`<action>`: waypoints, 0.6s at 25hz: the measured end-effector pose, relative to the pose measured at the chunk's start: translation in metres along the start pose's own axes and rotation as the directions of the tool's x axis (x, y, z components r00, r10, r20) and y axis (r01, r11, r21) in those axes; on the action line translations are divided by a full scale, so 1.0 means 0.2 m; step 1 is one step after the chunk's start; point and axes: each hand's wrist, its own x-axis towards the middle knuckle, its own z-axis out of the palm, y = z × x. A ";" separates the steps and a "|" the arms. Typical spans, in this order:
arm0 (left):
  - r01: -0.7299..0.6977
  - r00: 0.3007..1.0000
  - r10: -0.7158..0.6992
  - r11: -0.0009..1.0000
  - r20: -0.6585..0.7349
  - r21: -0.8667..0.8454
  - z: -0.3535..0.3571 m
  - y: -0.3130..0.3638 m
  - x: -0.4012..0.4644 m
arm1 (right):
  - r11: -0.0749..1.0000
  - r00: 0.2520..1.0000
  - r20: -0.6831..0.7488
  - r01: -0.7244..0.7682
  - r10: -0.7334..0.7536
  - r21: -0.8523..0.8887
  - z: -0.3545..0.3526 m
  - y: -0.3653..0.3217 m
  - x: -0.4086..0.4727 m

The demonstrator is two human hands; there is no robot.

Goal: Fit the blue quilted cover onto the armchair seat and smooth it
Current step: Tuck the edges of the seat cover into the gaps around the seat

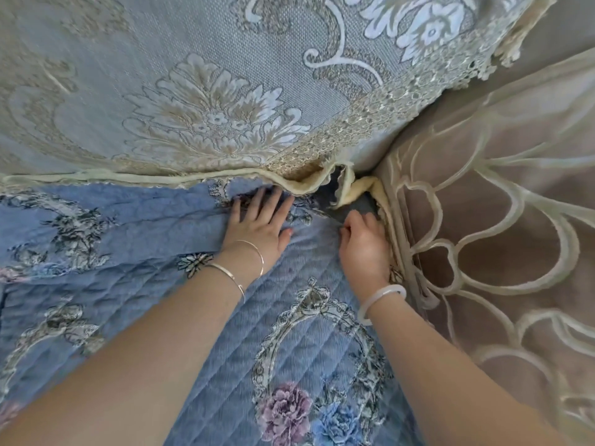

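The blue quilted cover (225, 317) lies spread — only the corner beyond the right hand (363, 243)'s curled, pinching fingers needs tucking; left hand (257, 223)'s fingers press flat, apart.

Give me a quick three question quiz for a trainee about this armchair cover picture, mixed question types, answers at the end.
1. True or false: the left hand lies flat with spread fingers on the blue quilted cover.
2. Which hand works at the back corner gap of the seat? A) left B) right C) neither
3. Fill in: the right hand wears a pale ___ at the wrist.

Key: 1 true; 2 B; 3 bangle
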 end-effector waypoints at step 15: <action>-0.041 0.974 0.021 0.995 -0.225 -0.085 -0.03 0.12 -0.10 | 0.940 0.995 0.100 -0.021 -0.014 0.340 -0.25 -0.19 0.26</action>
